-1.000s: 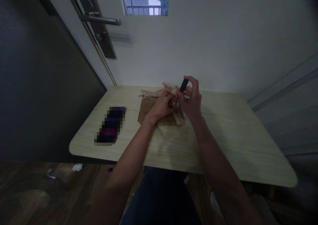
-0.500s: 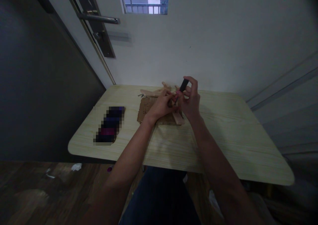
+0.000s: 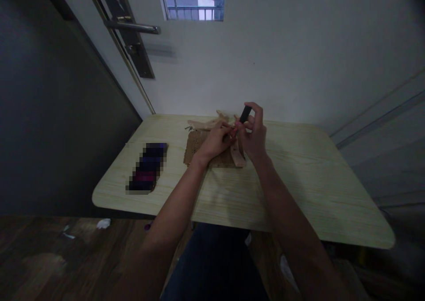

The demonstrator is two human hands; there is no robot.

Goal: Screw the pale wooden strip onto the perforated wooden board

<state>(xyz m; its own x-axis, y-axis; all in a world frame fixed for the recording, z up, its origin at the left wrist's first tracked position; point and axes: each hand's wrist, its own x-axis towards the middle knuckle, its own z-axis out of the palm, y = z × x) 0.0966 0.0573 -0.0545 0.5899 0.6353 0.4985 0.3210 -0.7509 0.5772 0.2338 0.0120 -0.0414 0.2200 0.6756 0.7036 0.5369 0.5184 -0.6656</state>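
Observation:
My right hand (image 3: 254, 135) is closed round a black-handled screwdriver (image 3: 245, 114), its index finger resting on the end of the handle. The tool slants down to the left, and its tip is hidden among my fingers. My left hand (image 3: 219, 141) pinches something small beside the tip that I cannot make out. Beneath both hands lies a brown board with small holes (image 3: 195, 146). A pale wooden piece (image 3: 237, 157) is at the board's right end, partly covered by my hands. Behind the board are a longer wooden piece (image 3: 201, 125) and small dark screws (image 3: 188, 128).
The light wooden table (image 3: 172, 203) stands against a white door (image 3: 285, 62) with a metal handle (image 3: 136, 27). A blurred-out dark flat object (image 3: 148, 167) lies on the left of the table. White scraps (image 3: 103, 223) are on the floor.
The left thumb has drawn in slightly, so more of the pale wooden piece shows. Otherwise both hands and the screwdriver stay almost where they were.

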